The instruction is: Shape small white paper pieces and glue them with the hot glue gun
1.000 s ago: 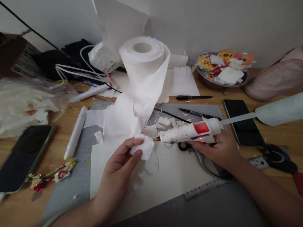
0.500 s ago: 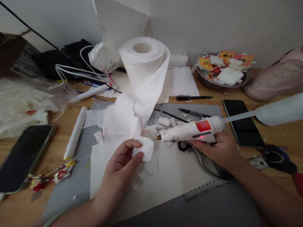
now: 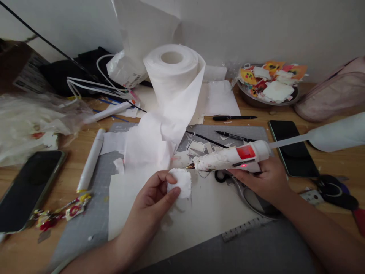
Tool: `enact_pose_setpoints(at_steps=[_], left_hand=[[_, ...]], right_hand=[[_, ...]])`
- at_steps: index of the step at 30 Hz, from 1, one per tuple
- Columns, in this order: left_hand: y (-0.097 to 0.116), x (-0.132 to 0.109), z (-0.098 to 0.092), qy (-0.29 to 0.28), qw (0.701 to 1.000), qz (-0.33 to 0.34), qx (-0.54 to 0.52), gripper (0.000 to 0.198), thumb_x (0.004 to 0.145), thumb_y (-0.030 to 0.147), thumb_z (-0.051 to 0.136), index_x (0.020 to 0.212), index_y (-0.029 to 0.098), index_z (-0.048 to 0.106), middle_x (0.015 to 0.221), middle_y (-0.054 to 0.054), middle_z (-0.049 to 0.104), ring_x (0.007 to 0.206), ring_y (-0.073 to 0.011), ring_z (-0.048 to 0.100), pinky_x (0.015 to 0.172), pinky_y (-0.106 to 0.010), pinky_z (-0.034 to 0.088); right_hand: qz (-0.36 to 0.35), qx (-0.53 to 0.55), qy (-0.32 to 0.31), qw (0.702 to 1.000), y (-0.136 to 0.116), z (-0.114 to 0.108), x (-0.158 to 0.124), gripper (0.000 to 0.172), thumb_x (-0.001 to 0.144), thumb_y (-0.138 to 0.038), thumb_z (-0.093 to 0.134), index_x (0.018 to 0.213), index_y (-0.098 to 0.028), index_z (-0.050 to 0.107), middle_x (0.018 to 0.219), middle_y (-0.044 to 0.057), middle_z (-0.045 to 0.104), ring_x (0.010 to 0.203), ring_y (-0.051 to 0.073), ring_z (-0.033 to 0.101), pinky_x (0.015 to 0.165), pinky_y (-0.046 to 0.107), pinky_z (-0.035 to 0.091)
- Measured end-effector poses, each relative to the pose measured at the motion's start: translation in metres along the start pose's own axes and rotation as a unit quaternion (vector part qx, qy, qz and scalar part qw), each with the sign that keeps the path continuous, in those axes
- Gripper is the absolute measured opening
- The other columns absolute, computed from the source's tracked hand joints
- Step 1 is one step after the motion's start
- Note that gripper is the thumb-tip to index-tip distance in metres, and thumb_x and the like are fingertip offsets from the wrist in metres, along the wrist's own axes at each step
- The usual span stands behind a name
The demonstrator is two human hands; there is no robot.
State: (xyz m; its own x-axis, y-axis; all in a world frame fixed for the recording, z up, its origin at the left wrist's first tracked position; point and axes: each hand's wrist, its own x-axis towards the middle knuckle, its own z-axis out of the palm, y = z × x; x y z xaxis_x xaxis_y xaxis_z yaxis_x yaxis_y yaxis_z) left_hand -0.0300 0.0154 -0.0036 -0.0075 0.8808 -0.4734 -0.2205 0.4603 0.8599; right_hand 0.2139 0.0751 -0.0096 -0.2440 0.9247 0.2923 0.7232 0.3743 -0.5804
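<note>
Between the thumb and fingers of my left hand (image 3: pixel 155 199) is a small white padded piece (image 3: pixel 182 183), roughly square with rounded corners. My right hand (image 3: pixel 264 179) grips a white hot glue gun (image 3: pixel 222 158) with an orange window and a lit red light. The gun points left, and its brass nozzle is at the upper edge of the padded piece; I cannot tell whether they touch. A glue stick (image 3: pixel 289 140) sticks out of the gun's back. Below both hands lies a sheet of white paper (image 3: pixel 199 228). Scissors (image 3: pixel 248 198) lie partly hidden under my right hand.
A large white roll (image 3: pixel 173 76) stands behind, its loose end draped forward. Paper scraps (image 3: pixel 196 146) and black pens (image 3: pixel 234 136) lie beyond the gun. A bowl (image 3: pixel 253 98) of small items is at back right. Phones (image 3: pixel 292 148) lie on both sides; a clear ruler (image 3: pixel 242 228) is in front.
My left hand has shifted slightly right with the white padded piece, so the nozzle now sits farther along its upper edge. The glue gun has barely moved.
</note>
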Motion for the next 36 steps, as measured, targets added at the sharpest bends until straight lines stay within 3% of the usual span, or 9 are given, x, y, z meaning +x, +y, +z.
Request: enact_pose_setpoints(at_steps=[12, 33, 36], left_hand=[[0.005, -0.004, 0.004, 0.029, 0.999, -0.016, -0.023, 0.022, 0.068, 0.026, 0.069, 0.082, 0.02, 0.053, 0.068, 0.005, 0.053, 0.054, -0.0053, 0.045, 0.048, -0.013, 0.038], [0.01, -0.004, 0.007, 0.07, 0.996, -0.009, -0.047, 0.025, 0.066, 0.026, 0.071, 0.083, 0.021, 0.053, 0.073, 0.006, 0.058, 0.047, -0.0031, 0.045, 0.045, -0.014, 0.038], [0.009, -0.005, 0.007, 0.068, 0.996, -0.009, -0.057, 0.025, 0.066, 0.025, 0.07, 0.082, 0.02, 0.053, 0.074, 0.006, 0.059, 0.048, -0.0031, 0.046, 0.046, -0.013, 0.039]], right_hand=[[-0.017, -0.017, -0.002, 1.0, 0.0, 0.0, 0.001, 0.02, 0.071, -0.041, 0.064, 0.072, -0.022, 0.063, 0.056, 0.0, 0.065, 0.049, 0.018, 0.062, 0.044, 0.026, 0.046], [-0.008, -0.001, -0.003, 1.0, -0.002, 0.0, 0.001, 0.02, 0.07, -0.039, 0.066, 0.074, -0.02, 0.064, 0.057, 0.0, 0.066, 0.052, 0.018, 0.063, 0.046, 0.026, 0.047], [0.001, 0.014, 0.014, 1.0, -0.004, -0.001, 0.003, 0.019, 0.072, -0.038, 0.065, 0.065, -0.021, 0.061, 0.054, -0.001, 0.064, 0.049, 0.016, 0.061, 0.045, 0.024, 0.047]])
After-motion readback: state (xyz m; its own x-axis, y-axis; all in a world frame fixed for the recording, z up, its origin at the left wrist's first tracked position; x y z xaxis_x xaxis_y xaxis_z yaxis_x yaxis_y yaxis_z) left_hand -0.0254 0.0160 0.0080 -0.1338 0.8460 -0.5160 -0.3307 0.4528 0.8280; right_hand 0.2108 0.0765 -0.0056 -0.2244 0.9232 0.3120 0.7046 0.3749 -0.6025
